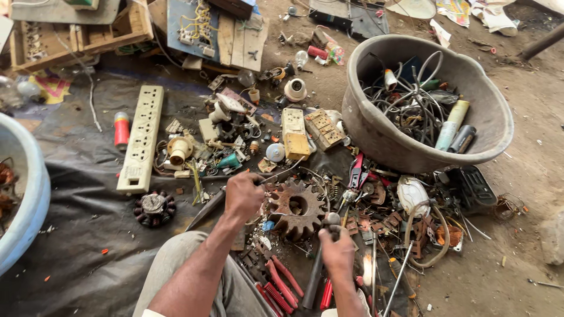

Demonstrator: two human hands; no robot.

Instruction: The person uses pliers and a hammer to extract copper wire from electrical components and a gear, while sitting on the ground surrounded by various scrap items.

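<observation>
My left hand (242, 196) is closed around a thin metal rod or wire that pokes up and to the right, just left of a rusty toothed gear (295, 208) lying on the ground. On the other side, below and right of the gear, my right hand (336, 249) grips the handle of a hammer (314, 276), with the hammer's metal head beside the gear's rim. Red-handled pliers (281, 286) lie on the ground between my forearms.
A large grey tub (364, 126) of wires and tubes stands at the right. A long white power strip (141, 138), switch boxes (295, 134), a small motor stator (154, 208) and scattered scrap cover the dark sheet. A pale blue basin rim (32, 194) is at the left; wooden crates (76, 38) stand behind.
</observation>
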